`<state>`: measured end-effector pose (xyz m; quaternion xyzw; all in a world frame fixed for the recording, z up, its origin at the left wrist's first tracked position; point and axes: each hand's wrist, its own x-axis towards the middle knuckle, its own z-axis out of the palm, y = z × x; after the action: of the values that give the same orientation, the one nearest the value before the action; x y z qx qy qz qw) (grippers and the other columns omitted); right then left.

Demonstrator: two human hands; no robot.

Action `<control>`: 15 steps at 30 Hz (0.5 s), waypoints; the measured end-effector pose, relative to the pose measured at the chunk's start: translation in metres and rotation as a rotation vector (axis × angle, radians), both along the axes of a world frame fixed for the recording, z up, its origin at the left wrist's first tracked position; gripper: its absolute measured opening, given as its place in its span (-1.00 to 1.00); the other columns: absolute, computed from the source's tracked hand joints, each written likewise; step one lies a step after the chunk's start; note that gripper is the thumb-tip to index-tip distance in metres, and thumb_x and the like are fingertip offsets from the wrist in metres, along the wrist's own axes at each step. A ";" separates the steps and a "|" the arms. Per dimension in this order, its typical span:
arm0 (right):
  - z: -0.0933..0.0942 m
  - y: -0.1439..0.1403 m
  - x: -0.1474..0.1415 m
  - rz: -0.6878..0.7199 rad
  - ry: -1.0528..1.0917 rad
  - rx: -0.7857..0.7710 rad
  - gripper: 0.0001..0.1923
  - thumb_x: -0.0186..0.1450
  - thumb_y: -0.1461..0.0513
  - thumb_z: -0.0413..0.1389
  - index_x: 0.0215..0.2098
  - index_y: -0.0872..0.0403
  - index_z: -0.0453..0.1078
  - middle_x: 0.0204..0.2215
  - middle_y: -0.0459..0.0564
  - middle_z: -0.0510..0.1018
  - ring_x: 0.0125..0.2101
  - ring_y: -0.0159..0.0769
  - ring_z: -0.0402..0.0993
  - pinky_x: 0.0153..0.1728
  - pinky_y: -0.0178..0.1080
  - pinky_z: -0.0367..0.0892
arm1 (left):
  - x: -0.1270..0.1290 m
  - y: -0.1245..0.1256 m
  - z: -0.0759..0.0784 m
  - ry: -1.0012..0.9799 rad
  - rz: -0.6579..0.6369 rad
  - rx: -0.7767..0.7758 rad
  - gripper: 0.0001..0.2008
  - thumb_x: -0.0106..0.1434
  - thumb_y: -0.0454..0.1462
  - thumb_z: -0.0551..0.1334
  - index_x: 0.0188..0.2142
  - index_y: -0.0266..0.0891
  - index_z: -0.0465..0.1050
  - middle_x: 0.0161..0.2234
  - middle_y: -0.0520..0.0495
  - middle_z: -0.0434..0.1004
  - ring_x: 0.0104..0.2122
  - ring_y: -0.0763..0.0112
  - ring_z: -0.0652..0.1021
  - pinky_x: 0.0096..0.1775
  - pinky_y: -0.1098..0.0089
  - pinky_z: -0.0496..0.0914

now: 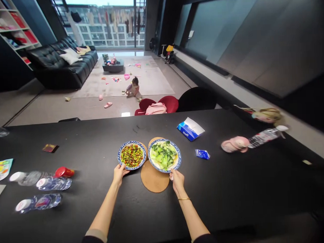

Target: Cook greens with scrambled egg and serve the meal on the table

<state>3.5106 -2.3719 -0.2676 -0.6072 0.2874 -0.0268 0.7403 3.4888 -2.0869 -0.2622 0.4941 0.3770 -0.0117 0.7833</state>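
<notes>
My left hand (119, 173) grips the near rim of a blue-rimmed plate (122, 163) filled with chopped red, green and yellow food. My right hand (176, 180) grips the near rim of a second blue-rimmed plate (178, 159) of green leafy vegetables. Both plates sit side by side on a black table (233, 190), over round cork mats (153, 179); one mat lies bare in front, between my hands.
Several plastic bottles (44, 184) lie at the left, one with a red cap (63, 171). A blue tissue pack (190, 129), a small blue packet (202, 154), a pink object (234, 144) and a bottle (265, 136) lie right. Red chairs (161, 103) stand beyond; a child sits on the rug (150, 81).
</notes>
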 end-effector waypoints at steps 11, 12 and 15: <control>-0.032 -0.008 0.070 0.108 0.136 0.036 -0.68 -0.17 0.09 0.26 -0.73 0.10 0.24 -0.82 -0.21 0.26 -0.76 -0.55 0.06 -0.74 -0.40 -0.04 | 0.011 -0.007 -0.012 0.029 0.017 -0.089 -0.75 0.06 -0.32 0.31 -0.25 -0.38 0.40 -0.38 -0.17 0.58 -0.48 0.37 0.59 -0.36 0.39 0.50; -0.031 -0.009 0.070 0.117 0.150 0.034 -0.69 -0.17 0.09 0.27 -0.71 0.11 0.27 -0.81 -0.20 0.29 -0.76 -0.55 0.08 -0.74 -0.40 -0.02 | 0.010 -0.007 -0.011 0.020 0.013 -0.117 -0.74 0.06 -0.31 0.32 -0.24 -0.38 0.40 -0.34 -0.21 0.58 -0.44 0.35 0.59 -0.31 0.36 0.50; -0.021 -0.012 0.059 0.156 0.191 0.027 -0.64 -0.15 0.04 0.28 -0.59 0.15 0.37 -0.72 -0.09 0.43 -0.73 -0.51 0.19 -0.74 -0.41 0.02 | 0.001 -0.008 -0.007 -0.008 0.042 -0.188 -0.67 0.10 -0.25 0.31 -0.15 -0.36 0.40 -0.19 -0.28 0.55 -0.30 0.30 0.60 -0.16 0.30 0.46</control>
<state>3.5693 -2.3840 -0.2882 -0.6173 0.3088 0.0927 0.7176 3.4893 -2.0949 -0.2695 0.4104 0.3814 -0.0287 0.8278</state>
